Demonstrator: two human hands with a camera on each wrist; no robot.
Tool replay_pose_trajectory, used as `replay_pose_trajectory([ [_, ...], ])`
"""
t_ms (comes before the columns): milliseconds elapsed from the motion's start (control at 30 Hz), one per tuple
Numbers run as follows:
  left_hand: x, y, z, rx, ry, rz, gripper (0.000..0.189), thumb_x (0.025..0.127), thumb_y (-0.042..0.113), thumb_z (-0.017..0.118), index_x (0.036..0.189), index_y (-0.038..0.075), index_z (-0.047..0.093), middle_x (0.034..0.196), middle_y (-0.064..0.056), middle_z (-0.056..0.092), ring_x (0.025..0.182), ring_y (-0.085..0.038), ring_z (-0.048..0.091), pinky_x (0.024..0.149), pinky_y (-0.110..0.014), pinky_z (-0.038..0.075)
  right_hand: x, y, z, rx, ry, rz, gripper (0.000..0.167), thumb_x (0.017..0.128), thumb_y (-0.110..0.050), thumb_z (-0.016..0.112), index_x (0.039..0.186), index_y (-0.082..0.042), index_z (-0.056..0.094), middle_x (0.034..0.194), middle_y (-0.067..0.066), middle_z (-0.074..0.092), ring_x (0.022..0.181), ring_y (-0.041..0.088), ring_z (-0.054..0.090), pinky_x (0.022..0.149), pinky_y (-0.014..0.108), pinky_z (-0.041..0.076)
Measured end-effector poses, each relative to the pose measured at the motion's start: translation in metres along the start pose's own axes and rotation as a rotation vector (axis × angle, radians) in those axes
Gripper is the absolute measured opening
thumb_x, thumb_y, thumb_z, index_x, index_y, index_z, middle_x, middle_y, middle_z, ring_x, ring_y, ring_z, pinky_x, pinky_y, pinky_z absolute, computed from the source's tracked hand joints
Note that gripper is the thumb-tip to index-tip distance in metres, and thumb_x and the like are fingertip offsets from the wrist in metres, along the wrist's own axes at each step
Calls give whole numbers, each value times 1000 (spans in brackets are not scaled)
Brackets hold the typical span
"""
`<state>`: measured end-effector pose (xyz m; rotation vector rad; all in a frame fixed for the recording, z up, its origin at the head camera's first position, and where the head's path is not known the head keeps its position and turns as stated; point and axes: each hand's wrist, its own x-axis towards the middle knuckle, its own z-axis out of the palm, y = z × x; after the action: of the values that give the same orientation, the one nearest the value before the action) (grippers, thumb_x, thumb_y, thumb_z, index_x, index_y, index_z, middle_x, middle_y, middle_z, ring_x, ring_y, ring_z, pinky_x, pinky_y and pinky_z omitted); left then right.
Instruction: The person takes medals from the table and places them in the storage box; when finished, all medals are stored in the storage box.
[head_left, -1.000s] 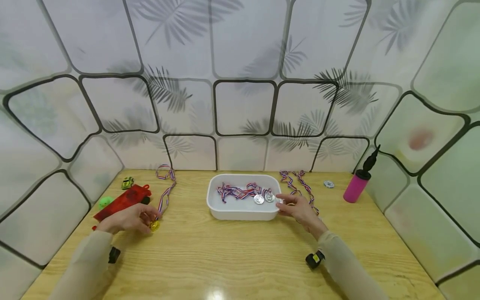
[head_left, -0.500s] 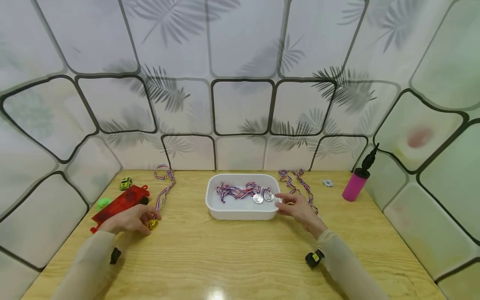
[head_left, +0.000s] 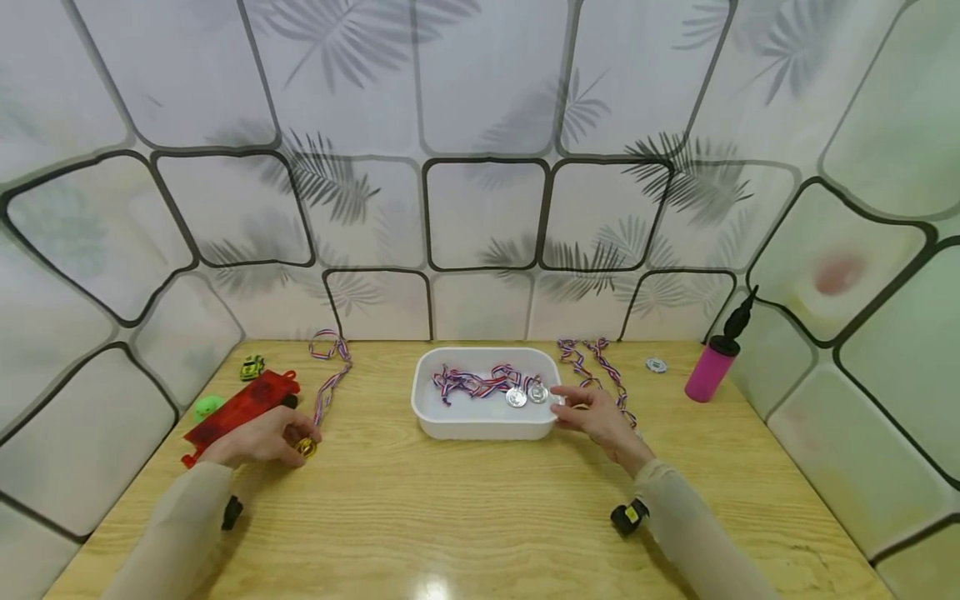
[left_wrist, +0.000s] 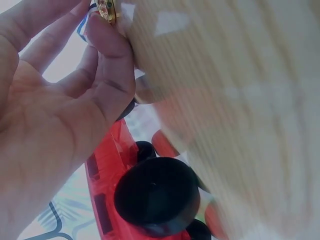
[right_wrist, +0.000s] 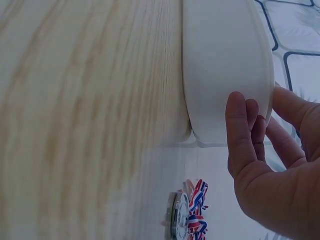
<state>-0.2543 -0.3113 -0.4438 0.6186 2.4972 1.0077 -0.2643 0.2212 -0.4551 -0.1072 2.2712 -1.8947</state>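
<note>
In the head view, my left hand (head_left: pixel 258 437) pinches a gold medal (head_left: pixel 305 447) at the table's left side. Its striped ribbon (head_left: pixel 330 387) trails away toward the back wall. The left wrist view shows the gold medal (left_wrist: pixel 106 9) edge-on at the fingertips, partly cut off by the frame. My right hand (head_left: pixel 600 417) grips the right end of a white plastic tray (head_left: pixel 483 430), thumb against the outer wall (right_wrist: pixel 220 65) and other fingers at the rim. Inside the tray lie two silver medals, one left (head_left: pixel 516 397) and one right (head_left: pixel 537 392), with tangled ribbons (head_left: pixel 480 383).
Beside my left forearm lie a red toy vehicle (head_left: pixel 243 412) with black wheels, a green ball (head_left: pixel 208 406) and a small yellow-green toy car (head_left: pixel 252 367). More striped ribbons (head_left: pixel 615 379) lie right of the tray, a silver medal (right_wrist: pixel 181 217) among them. A pink pump (head_left: pixel 711 372) and poker chip (head_left: pixel 656 366) are farther right.
My left fingers have drawn in slightly around the gold medal, which has tilted. The right hand and the tray keep their places; the head view has shifted a little.
</note>
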Motion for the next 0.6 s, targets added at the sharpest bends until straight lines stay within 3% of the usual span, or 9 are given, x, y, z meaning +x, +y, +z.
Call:
replay_pose_trajectory([
  [300, 2, 3, 0, 10, -5, 23, 35, 75, -1, 79, 106, -6, 66, 98, -13, 69, 86, -15, 61, 70, -21, 53, 0, -3, 1, -8, 7, 13, 47, 91, -3, 67, 135, 7, 54, 95, 5, 53, 88, 14, 63, 82, 27, 59],
  [600, 5, 4, 1, 43, 20, 19, 32, 73, -1, 80, 102, 1, 67, 93, -7, 67, 83, -18, 56, 68, -21, 48, -1, -2, 1, -8, 8, 13, 45, 91, -1, 66, 134, 6, 54, 96, 6, 52, 87, 14, 64, 82, 28, 59],
])
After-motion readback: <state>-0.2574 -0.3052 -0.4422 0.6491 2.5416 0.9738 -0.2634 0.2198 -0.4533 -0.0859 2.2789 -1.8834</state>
